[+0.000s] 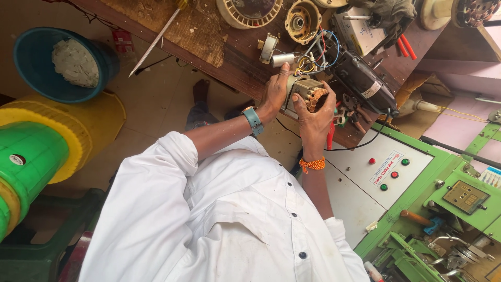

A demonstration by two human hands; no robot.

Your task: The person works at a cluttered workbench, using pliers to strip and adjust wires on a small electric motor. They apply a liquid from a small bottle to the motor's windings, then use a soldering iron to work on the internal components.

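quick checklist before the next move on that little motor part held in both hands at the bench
1. Left hand grips the motor part on its side: ok.
2. Right hand wraps its other side, thumb on the copper winding: ok.
3. Coloured wires run from the part across the wooden bench, tangled by the black motor: not ok.
4. Silver capacitor lies loose just above the left fingers: cannot tell if attached.
5. Red-handled pliers and the long screwdriver lie apart from both hands: ok.
6. Winding condition: cannot tell.
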